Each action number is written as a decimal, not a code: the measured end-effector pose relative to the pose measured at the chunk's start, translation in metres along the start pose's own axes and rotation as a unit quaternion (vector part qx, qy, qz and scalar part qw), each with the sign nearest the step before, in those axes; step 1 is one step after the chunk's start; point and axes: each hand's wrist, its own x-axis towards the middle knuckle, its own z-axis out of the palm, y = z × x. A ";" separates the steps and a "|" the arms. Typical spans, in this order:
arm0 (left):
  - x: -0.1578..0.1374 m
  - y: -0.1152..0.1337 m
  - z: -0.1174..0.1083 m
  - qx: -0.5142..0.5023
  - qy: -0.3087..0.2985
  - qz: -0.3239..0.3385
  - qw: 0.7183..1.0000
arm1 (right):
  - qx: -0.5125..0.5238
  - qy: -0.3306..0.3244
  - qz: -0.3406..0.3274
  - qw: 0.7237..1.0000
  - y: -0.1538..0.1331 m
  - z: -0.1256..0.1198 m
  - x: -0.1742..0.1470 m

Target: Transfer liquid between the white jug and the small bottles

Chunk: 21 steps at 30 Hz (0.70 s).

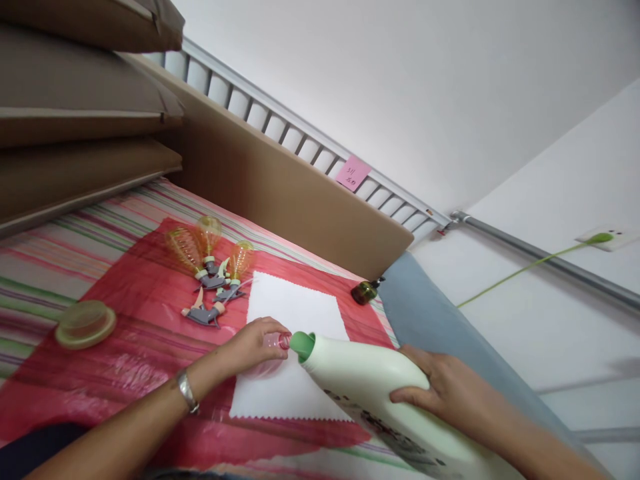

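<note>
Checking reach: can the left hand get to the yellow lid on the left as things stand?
Probably not right away: left hand grips the small pink bottle at the jug's spout. The path to the yellow lid looks unobstructed.

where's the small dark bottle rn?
Head view, right of centre: the small dark bottle lies at the far right edge of the red plastic sheet, beside the blue-grey cloth, beyond the white cloth.

A small pink bottle (273, 343) is gripped by the left hand (250, 347) over a white cloth (295, 313). A tilted green-spouted jug (370, 387) is held by the right hand (450, 393), spout touching the bottle's mouth.
</note>
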 end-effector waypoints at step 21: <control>-0.002 0.004 0.001 0.017 -0.012 -0.001 1.000 | -0.033 0.060 0.002 0.998 -0.005 -0.016 0.003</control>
